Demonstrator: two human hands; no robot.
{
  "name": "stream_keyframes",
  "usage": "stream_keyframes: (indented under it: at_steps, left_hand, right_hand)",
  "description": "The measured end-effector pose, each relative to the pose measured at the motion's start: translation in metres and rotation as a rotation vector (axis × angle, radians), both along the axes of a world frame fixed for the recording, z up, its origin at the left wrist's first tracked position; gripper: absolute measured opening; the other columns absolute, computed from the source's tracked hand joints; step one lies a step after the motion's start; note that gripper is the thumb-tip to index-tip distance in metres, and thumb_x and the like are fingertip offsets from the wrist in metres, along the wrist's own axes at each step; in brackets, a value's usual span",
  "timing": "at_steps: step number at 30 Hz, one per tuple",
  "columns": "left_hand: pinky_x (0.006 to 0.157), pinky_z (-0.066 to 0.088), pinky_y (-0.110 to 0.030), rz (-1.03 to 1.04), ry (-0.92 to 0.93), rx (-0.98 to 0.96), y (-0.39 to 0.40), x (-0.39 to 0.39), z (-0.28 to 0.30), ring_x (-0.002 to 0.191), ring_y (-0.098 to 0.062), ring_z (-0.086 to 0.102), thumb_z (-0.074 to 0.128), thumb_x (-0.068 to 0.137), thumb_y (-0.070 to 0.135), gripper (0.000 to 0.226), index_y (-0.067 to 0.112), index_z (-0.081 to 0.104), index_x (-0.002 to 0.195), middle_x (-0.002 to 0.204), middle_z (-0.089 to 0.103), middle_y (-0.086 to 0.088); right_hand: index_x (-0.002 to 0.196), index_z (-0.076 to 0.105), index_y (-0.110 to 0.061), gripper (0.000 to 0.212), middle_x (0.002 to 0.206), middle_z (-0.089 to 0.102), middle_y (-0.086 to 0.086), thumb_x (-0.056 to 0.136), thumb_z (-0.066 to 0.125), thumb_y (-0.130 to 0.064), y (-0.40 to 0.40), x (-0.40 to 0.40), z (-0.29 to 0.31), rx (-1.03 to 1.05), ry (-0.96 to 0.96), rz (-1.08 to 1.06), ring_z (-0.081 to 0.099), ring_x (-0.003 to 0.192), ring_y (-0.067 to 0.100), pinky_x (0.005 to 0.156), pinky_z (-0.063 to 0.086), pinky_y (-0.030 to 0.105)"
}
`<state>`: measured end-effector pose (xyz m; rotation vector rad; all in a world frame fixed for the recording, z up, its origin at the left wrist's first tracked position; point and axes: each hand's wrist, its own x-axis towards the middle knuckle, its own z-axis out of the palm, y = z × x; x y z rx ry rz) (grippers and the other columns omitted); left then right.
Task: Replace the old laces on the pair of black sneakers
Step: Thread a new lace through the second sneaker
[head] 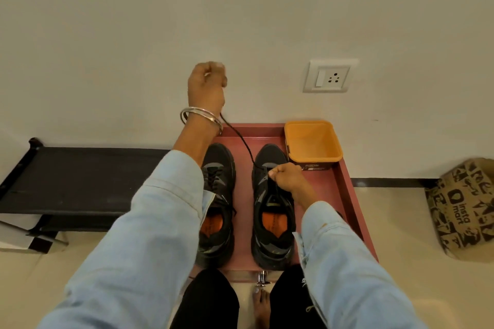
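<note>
Two black sneakers with orange insoles stand side by side in a red drawer tray (344, 181), toes toward the wall. The left sneaker (219, 189) still has its black lace threaded. My left hand (207, 85) is raised high in front of the wall, closed on the end of a black lace (240, 139) that runs taut down to the right sneaker (272, 211). My right hand (287, 177) rests on the front eyelets of the right sneaker, pinching the lace there.
An empty orange tub (312, 143) sits in the tray's far right corner. A black low rack (74, 179) stands to the left and a printed paper bag (465, 208) to the right on the floor. A wall socket (330, 76) is above. My bare foot (262, 307) is below the tray.
</note>
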<state>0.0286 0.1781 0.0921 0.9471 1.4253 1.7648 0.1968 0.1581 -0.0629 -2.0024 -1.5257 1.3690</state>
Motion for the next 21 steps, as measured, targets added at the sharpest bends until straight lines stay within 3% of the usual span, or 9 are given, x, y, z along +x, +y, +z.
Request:
stream_keyframes:
  at_steps: [1,3,5,8,10,14,17,21]
  left_hand:
    - [0.052,0.041,-0.019,-0.012,0.258,-0.043,-0.006,0.002,-0.011,0.052,-0.007,0.048,0.054,0.092,0.014,0.008,0.020,0.056,0.086,0.064,0.053,0.004]
    - [0.059,0.043,-0.012,-0.115,0.637,-0.133,-0.019,0.009,-0.033,0.063,-0.010,0.057,0.060,0.088,0.020,0.007,0.024,0.064,0.093,0.068,0.060,0.002]
    - [0.073,0.048,-0.023,-0.270,0.901,-0.232,-0.026,0.018,-0.056,0.080,-0.018,0.061,0.063,0.086,0.025,0.016,0.028,0.069,0.100,0.082,0.065,-0.004]
    - [0.088,0.045,-0.037,-0.439,1.199,-0.353,-0.032,0.040,-0.087,0.102,-0.024,0.048,0.064,0.085,0.030,0.032,0.039,0.064,0.116,0.108,0.055,0.000]
    - [0.088,0.040,-0.036,-0.486,1.199,-0.335,-0.035,0.052,-0.100,0.102,-0.024,0.042,0.063,0.087,0.031,0.026,0.035,0.068,0.112,0.110,0.053,0.002]
    - [0.087,0.040,-0.038,-0.486,1.146,-0.296,-0.034,0.058,-0.108,0.099,-0.023,0.048,0.066,0.085,0.032,0.012,0.029,0.075,0.092,0.100,0.061,0.004]
    - [0.080,0.049,-0.042,-0.301,1.080,-0.375,-0.032,0.050,-0.109,0.094,-0.026,0.057,0.061,0.086,0.024,0.016,0.026,0.074,0.076,0.092,0.068,0.003]
    - [0.083,0.050,-0.048,-0.047,1.030,-0.533,-0.033,0.028,-0.120,0.102,-0.033,0.056,0.052,0.090,0.018,0.023,0.018,0.074,0.083,0.106,0.064,-0.009]
  right_hand:
    - [0.081,0.067,-0.005,0.019,0.102,0.060,0.017,0.091,0.059,-0.020,0.001,0.005,0.007,-0.008,0.057,-0.022,0.060,0.098,0.027,0.088,0.051,0.039]
    - [0.074,0.063,-0.003,0.021,0.074,0.058,0.011,0.092,0.060,-0.015,-0.001,0.015,0.027,-0.003,0.152,-0.052,0.054,0.065,0.016,0.061,0.046,0.026]
    - [0.075,0.063,-0.003,0.023,0.068,0.058,0.007,0.095,0.057,-0.013,-0.004,0.023,0.047,0.039,0.234,-0.056,0.050,0.058,0.012,0.059,0.043,0.024]
    - [0.076,0.066,-0.002,0.026,0.068,0.062,0.009,0.096,0.056,-0.016,-0.011,0.026,0.074,0.072,0.328,0.028,0.056,0.059,0.016,0.061,0.046,0.027]
    - [0.079,0.068,0.002,0.028,0.069,0.063,0.012,0.096,0.055,-0.016,-0.014,0.030,0.085,0.085,0.259,0.096,0.057,0.059,0.017,0.061,0.047,0.027]
    - [0.078,0.066,-0.003,0.021,0.058,0.056,0.005,0.094,0.055,-0.011,-0.020,0.046,0.096,0.009,0.247,0.054,0.048,0.046,0.013,0.044,0.038,0.022]
    - [0.080,0.067,-0.004,0.018,0.055,0.048,0.002,0.092,0.054,-0.009,-0.022,0.069,0.091,-0.056,0.215,-0.021,0.035,0.043,0.010,0.043,0.037,0.022]
    - [0.071,0.066,-0.004,0.021,0.057,0.046,0.004,0.088,0.054,-0.004,-0.027,0.111,0.085,0.000,0.143,-0.124,0.028,0.039,0.009,0.042,0.023,0.021]
